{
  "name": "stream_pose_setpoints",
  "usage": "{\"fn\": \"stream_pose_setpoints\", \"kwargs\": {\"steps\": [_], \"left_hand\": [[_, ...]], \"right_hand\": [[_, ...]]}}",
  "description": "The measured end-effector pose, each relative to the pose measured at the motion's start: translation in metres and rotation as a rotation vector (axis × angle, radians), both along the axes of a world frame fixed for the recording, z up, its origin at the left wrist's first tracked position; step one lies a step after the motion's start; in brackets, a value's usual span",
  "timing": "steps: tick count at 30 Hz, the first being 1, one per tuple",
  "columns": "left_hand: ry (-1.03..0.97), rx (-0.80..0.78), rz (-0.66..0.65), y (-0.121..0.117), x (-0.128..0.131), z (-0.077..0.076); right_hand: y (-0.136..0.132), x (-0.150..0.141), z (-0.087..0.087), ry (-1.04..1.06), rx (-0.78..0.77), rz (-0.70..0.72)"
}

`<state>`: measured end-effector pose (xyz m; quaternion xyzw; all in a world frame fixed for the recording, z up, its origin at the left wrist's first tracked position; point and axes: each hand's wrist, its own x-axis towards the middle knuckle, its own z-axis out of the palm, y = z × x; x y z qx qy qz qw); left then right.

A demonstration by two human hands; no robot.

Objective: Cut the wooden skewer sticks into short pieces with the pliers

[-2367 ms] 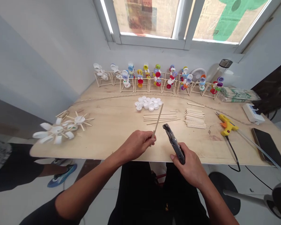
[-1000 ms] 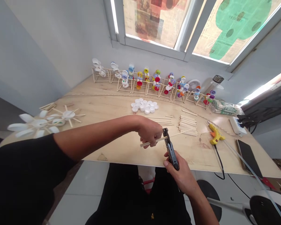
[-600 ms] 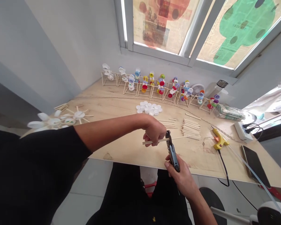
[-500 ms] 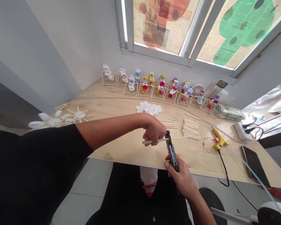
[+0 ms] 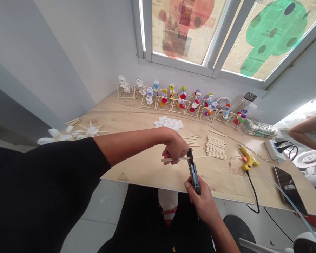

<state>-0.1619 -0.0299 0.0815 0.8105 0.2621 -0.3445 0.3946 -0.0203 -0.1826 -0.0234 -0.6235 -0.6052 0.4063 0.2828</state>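
Observation:
My left hand (image 5: 175, 149) is closed around thin wooden sticks (image 5: 166, 160), whose ends stick out on its left side. On the other side, stick lengths run to the dark jaws of a grey-and-black hand cutter (image 5: 193, 172). My right hand (image 5: 201, 196) grips this cutter by its handles, just over the table's front edge. A pale stick continues past the jaws to the right; I cannot tell if it is cut through. Behind my left hand lie loose sticks (image 5: 191, 141), and a denser pile of sticks (image 5: 216, 147) is to the right.
White bottle caps (image 5: 168, 123) lie mid-table. Stick frames with coloured caps (image 5: 183, 98) line the wall. At right are a yellow glue gun (image 5: 249, 159), a phone (image 5: 289, 189), a power strip (image 5: 275, 151) and another person's arm (image 5: 307, 135). Cap-and-stick wheels (image 5: 92, 131) sit left.
The view has shifted slightly. At the far right another person's arm has come into view. My hands keep nearly the same pose, with the cutter still at the sticks.

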Motion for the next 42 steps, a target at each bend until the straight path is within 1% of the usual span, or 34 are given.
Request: {"fn": "stream_pose_setpoints", "kwargs": {"steps": [4,13,17,23,30,36,42], "left_hand": [[-0.001,0.004,0.011,0.0,-0.0006,-0.0007],[-0.009,0.069,-0.027,-0.0019,0.0004,0.0021],[0.002,0.067,-0.031,-0.0005,0.0017,0.0017],[0.015,0.017,-0.033,0.0031,0.0034,-0.0023],[0.016,0.019,-0.046,0.0038,0.0063,-0.0019],[0.012,0.04,-0.051,0.0026,0.0081,-0.0005],[0.029,0.087,-0.031,0.0008,0.009,0.0016]], "right_hand": [[-0.0003,-0.0012,-0.0026,0.005,0.003,-0.008],[0.0007,-0.0036,-0.0082,-0.006,0.001,-0.035],[0.0013,-0.0051,-0.0068,-0.008,0.017,-0.042],[0.0017,-0.0048,-0.0052,-0.017,0.026,-0.029],[0.0009,-0.0021,-0.0051,-0.037,0.047,-0.02],[0.0003,-0.0023,-0.005,-0.055,0.015,-0.02],[0.0003,-0.0041,-0.0045,-0.047,0.028,-0.03]]}}
